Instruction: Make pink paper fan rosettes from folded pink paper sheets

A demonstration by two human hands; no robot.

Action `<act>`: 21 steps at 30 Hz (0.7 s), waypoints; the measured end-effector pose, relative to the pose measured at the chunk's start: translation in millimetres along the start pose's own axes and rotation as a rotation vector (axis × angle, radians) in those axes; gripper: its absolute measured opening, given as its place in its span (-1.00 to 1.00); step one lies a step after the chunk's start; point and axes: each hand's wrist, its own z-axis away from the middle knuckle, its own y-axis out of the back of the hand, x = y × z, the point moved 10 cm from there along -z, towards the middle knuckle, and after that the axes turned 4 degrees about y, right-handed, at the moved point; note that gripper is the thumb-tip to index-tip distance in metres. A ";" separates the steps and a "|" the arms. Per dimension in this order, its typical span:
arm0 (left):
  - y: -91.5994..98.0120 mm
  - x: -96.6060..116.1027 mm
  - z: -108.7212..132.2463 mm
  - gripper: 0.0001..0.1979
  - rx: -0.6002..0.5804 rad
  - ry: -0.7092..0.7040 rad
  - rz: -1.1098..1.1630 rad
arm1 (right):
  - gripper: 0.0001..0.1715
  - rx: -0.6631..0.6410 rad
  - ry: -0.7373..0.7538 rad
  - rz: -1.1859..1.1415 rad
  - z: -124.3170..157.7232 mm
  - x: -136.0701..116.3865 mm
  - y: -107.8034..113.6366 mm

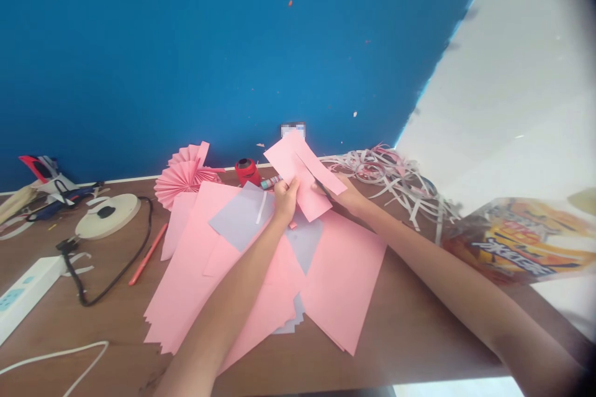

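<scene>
Paper was the item inspected: a pink sheet point(288, 156) was held up clear of the brown table point(414, 329), with a strip point(322, 167) partly divided from its right side and joined at the far end. Your left hand point(285, 200) was closed in a pinch, thumb on the sheet's face. Your right hand point(350, 196) was partly behind the strip; its fingers were hidden, so how far open they were could not be told. A dark blade point(321, 187), probably of scissors, showed in the slit beside it.

Risks noted: with one pinch for support, the sheet could flex and throw a cut off line. The strip overhung your right hand and could mask the blade; your left thumb was near enough to be judged at some risk. The fanned pink sheets point(344, 279) beneath could slide if an arm brushed them.

The table was cluttered: power strip point(21, 298) and red pen point(148, 254) to your left, pleated fan point(186, 177) towards the back, tangled paper shreds point(382, 170) to your right. The blue wall point(209, 56) behind was chipped, and met a white wall point(516, 74).
</scene>
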 end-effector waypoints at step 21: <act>6.5 1.5 -4.3 -0.64 0.044 -0.040 0.089 | -0.64 0.009 0.051 0.106 -3.1 3.9 8.6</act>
